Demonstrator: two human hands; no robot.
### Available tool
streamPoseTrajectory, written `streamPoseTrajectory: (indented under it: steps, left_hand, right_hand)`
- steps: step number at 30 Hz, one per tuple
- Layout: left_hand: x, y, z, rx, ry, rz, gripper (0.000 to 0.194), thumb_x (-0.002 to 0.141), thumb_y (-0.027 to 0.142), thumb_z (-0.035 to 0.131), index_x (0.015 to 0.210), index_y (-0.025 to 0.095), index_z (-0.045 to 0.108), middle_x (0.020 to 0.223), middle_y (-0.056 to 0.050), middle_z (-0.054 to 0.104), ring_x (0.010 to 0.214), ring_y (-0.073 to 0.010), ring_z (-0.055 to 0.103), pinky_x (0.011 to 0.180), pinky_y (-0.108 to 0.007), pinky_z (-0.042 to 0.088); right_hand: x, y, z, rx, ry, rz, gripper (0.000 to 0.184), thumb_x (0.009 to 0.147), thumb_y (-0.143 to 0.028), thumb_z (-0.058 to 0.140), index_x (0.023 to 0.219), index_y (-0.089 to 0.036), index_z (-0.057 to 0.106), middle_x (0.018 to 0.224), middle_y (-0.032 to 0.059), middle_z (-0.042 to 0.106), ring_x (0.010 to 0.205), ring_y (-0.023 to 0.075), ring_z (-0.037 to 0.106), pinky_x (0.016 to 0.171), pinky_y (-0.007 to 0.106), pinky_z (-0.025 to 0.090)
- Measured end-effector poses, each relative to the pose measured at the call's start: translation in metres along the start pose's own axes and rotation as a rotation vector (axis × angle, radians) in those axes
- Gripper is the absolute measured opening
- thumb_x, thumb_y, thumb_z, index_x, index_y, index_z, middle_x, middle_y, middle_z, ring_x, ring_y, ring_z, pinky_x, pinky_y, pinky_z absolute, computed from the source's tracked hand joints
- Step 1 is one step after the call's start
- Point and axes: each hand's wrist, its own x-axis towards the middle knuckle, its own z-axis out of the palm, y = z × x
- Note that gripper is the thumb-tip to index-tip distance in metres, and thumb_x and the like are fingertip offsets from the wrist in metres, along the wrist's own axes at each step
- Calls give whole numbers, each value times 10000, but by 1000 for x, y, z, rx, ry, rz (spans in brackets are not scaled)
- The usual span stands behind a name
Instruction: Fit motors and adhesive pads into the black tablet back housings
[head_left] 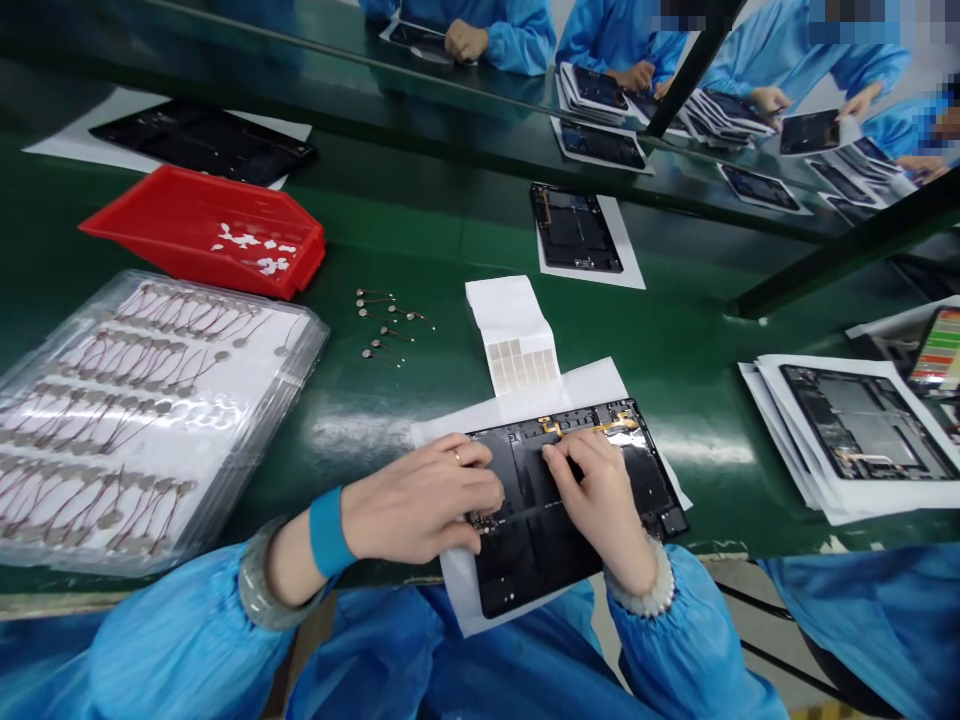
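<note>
A black tablet housing [540, 560] lies tilted on a white paper sheet [592, 382] at the bench's front edge, its inner side up. My left hand [427, 500] is closed at the housing's left edge, with the fingers curled over it and the thumb by the rim. Pressed together, the fingers of my right hand [596, 490] touch the housing's upper middle, below an orange flex cable [615, 424]. Whatever sits between those fingertips is hidden. Just beyond the housing lies a white strip with beige adhesive pads [521, 365].
Several small wired coin-shaped parts [384, 331] lie left of centre. Further left are a clear tray of such parts [289, 335] and a red bin [202, 235] with white scraps. Tablet housings on paper lie right [885, 425] and behind [574, 228]. A green post [840, 250] slants at right; co-workers sit opposite.
</note>
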Motion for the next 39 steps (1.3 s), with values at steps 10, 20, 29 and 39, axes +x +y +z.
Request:
streamPoseTrajectory:
  steps: [10, 20, 29, 39]
  left_hand:
    - [-6, -10, -4, 7, 21, -83, 235, 818, 379, 664, 828, 213, 498, 911, 3, 635, 997, -233, 491, 877, -356, 318]
    - [-11, -2, 5, 140, 123, 10, 197, 914, 391, 525, 892, 196, 532, 1296, -44, 594, 1112, -262, 503, 917, -386, 342]
    - [-9, -4, 2, 213, 368, -39, 192, 970, 236, 399, 890, 200, 570, 1006, -26, 676, 974, -189, 569, 853, -316, 416]
    - [-15, -15, 3, 447, 485, -109, 103, 920, 230, 478, 938, 243, 578, 965, 40, 699, 946, -145, 631, 902, -237, 451]
  right_hand:
    - [0, 3, 1, 27, 15, -14, 256, 935, -298, 492, 705, -207, 559, 742, 28, 615, 751, 185, 552, 721, 316, 402]
    - [-3, -2, -12, 84, -44, 22, 244, 945, -290, 473, 733, -202, 554, 774, 32, 613, 798, 191, 563, 760, 327, 419]
    - [112, 62, -90, -262, -17, 261, 256, 932, -383, 472, 904, -193, 640, 908, 75, 679, 887, 235, 629, 780, 328, 439]
    - [315, 107, -39, -217, -33, 588, 309, 918, -332, 569, 1166, -148, 572, 1160, 87, 595, 981, 194, 611, 833, 389, 526]
